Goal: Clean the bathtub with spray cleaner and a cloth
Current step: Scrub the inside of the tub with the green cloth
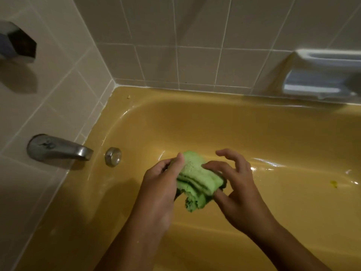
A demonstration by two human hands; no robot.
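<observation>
Head view. Green cloth (197,178) bunched into a thick folded wad, fluffy, paler on the upper fold, darker and ragged at the end hanging down. Held in the air above the bathtub (214,130), clear of its floor, between both grips. Left grip (160,184) curled round the cloth's near side, thumb lying along the top. Right grip (240,190) pinching the other side between thumb above and a finger below, remaining fingers spread and lifted off the fabric.

Mustard-yellow tub, glossy, with wet streaks catching light along the far slope. A small yellow speck (334,183) on the tub floor to the right. At left, a metal spout (58,149) jutting from the wall, a round metal overflow plate (113,156) just beside it. Beige tiled wall (195,36) with pale grout round the tub; a recessed soap dish (322,73) at right, a dark faucet handle (17,42) at upper left.
</observation>
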